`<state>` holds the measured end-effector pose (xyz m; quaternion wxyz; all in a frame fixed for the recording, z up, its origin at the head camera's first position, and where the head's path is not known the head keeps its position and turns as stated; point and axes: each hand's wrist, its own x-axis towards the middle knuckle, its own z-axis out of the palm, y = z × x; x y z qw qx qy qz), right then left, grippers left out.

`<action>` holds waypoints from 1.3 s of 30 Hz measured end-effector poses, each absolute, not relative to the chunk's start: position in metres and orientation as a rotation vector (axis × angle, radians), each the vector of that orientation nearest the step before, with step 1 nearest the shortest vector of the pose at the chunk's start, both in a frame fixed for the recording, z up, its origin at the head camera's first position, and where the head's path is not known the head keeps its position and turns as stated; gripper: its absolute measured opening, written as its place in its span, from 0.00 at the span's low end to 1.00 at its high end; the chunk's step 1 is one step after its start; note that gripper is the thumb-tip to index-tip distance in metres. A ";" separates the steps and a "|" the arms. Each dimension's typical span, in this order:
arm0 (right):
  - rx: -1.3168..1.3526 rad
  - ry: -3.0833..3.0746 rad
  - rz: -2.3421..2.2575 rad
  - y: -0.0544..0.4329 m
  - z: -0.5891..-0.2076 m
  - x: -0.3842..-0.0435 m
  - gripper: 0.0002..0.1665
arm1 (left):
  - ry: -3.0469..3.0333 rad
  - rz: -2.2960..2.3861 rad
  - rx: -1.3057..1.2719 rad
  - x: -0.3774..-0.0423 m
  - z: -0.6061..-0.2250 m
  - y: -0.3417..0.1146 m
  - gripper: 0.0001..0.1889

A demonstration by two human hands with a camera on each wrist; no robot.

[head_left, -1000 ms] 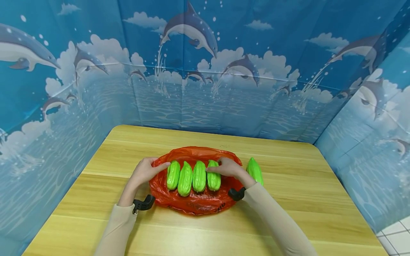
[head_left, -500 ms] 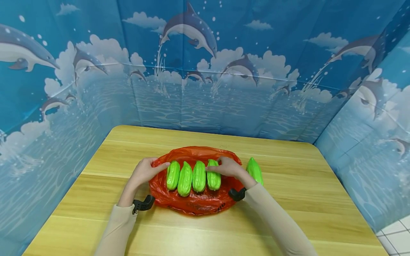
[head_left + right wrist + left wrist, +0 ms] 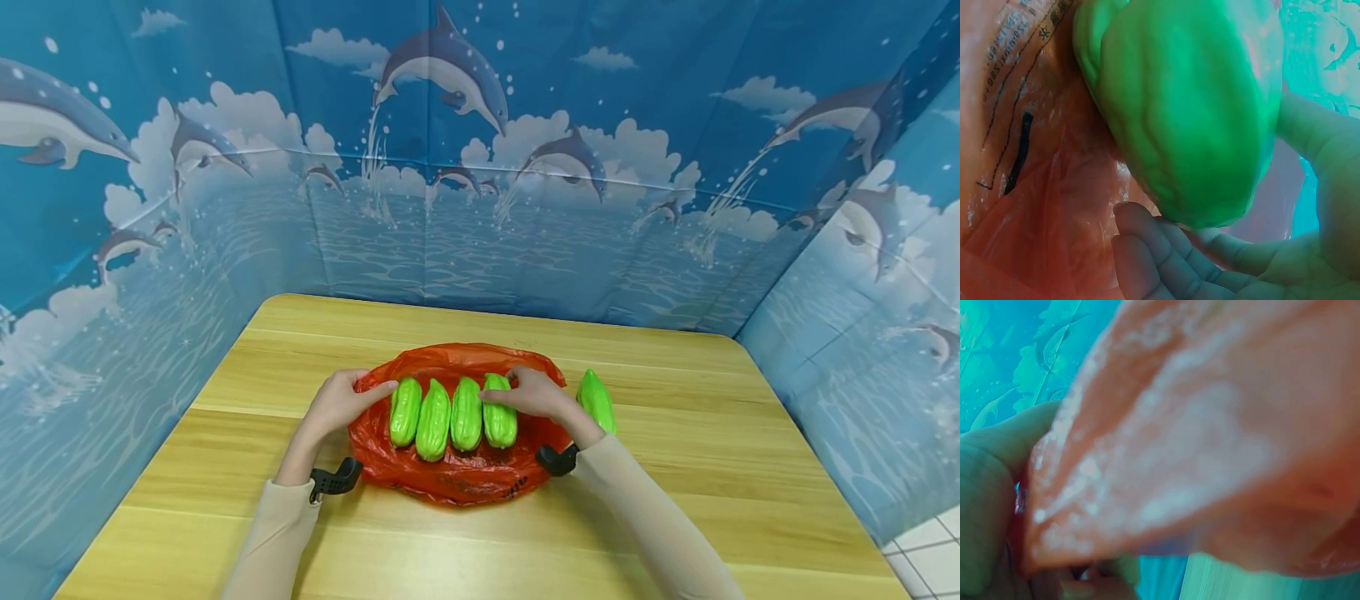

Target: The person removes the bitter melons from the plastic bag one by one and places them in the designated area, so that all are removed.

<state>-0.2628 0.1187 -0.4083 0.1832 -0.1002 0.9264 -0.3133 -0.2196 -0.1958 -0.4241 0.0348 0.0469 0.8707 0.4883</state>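
An open red plastic bag [image 3: 450, 483] lies spread on the table, with several bright green ribbed gourds [image 3: 433, 421] side by side in its mouth. My left hand [image 3: 339, 402] pinches the bag's left rim; in the left wrist view the crinkled red plastic [image 3: 1210, 444] passes between thumb and fingers. At the row's right end, my right hand [image 3: 534, 392] grips the last gourd [image 3: 501, 427] near its far end. Close up in the right wrist view, that gourd [image 3: 1191, 112] sits between thumb and fingers [image 3: 1147, 250], with red plastic around it.
One more green gourd [image 3: 596, 402] lies outside the bag, just beyond the right forearm. The wooden table [image 3: 675, 467] reaches back to a blue dolphin-print curtain [image 3: 525, 250]. A black wrist camera mount [image 3: 557, 460] hangs near the bag's right edge.
The gripped gourd and my right thumb have shifted very slightly left, towards the row. My left hand keeps its place on the bag rim.
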 end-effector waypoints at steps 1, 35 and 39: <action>-0.294 2.617 -0.877 0.119 -0.408 -0.262 0.53 | 2.675 1.501 0.144 -0.220 -0.424 -0.196 0.23; -0.319 2.650 -0.982 0.116 -0.405 -0.251 0.46 | 2.661 1.505 0.140 -0.220 -0.427 -0.195 0.24; -0.322 2.650 -0.998 0.116 -0.405 -0.249 0.46 | 2.656 1.511 0.142 -0.220 -0.427 -0.195 0.24</action>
